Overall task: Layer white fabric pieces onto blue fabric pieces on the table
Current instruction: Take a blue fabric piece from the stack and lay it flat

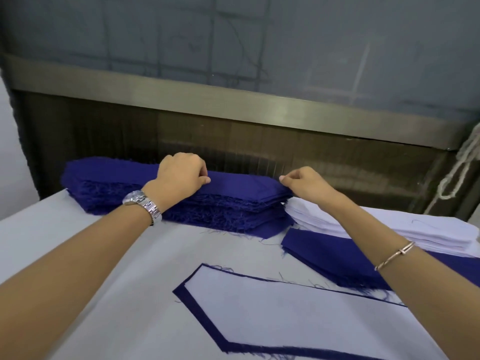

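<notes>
I have both grips on the blue stack (233, 203) at the far edge of the counter (65, 242). The left grip (181, 175) is curled over the far edge of the top piece (241, 183). It looks like a pinch, though its fingertips are hidden behind the knuckles. The right grip (304, 181) nips that piece's pointed end between thumb and forefinger.

The white stack (324, 222) sits just beneath and right of the right grip. A lower blue pile (332, 258) lies nearer me, under that forearm. Well short of both grips, a white piece (272, 315) already lies on a blue piece (204, 318), with an even blue border showing.

I judge the step in hand to be separating one blue piece from the stack. The cut edges below the left grip are badly frayed, so threads will likely snag the next layer.

- I want to roll the right grip's thumb against the tip first, to be sure I hold one ply and not two.
- I should lift the tip before the left side, peeling along the length, not pulling straight up.
- Both ends should stay level and lightly taut, so the long shape does not fold.
- The right forearm passes over the white stack, so I should bring the piece back high enough not to drag those sheets.
</notes>
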